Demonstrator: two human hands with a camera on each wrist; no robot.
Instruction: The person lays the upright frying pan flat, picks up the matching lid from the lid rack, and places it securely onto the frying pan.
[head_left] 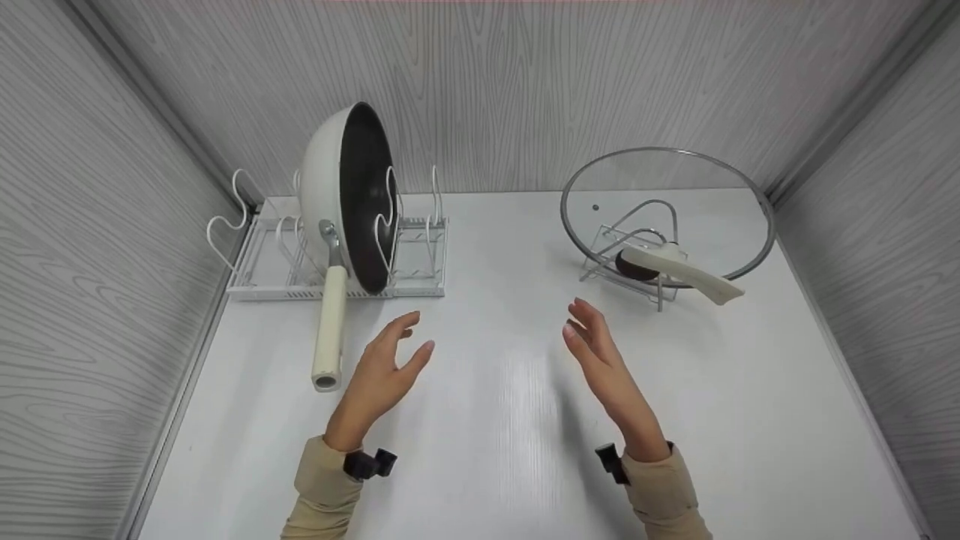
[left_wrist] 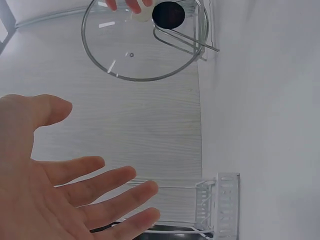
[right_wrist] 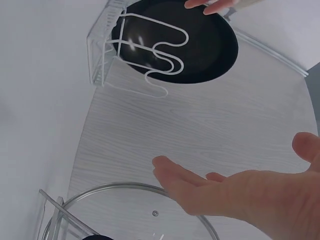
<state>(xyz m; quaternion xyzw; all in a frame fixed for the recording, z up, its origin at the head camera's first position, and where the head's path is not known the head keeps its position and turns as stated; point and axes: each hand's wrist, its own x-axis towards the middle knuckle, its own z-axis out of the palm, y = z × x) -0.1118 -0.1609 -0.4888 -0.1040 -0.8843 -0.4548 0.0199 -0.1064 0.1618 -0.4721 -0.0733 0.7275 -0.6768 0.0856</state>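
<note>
My left hand (head_left: 382, 375) hovers over the white table, just right of the frying pan's cream handle (head_left: 331, 322). Its fingers are spread and relaxed, with nothing in them, as the left wrist view also shows. The frying pan (head_left: 321, 172), white outside and black inside, stands on edge in a white wire rack (head_left: 420, 255). On the other side my right hand (head_left: 611, 375) is raised, fingers loosely extended, holding nothing. Beyond it, a glass lid (head_left: 705, 202) with a metal rim leans in a small wire stand (head_left: 600, 259). A cream and dark handle (head_left: 694, 277) sits on the lid.
Grey wood-grain panels (head_left: 495, 97) close off the back and both sides of the table (head_left: 495, 450). White wire dividers (head_left: 225, 221) stick up from the rack. A small dark camera is strapped at each wrist, over beige sleeves (head_left: 326, 472).
</note>
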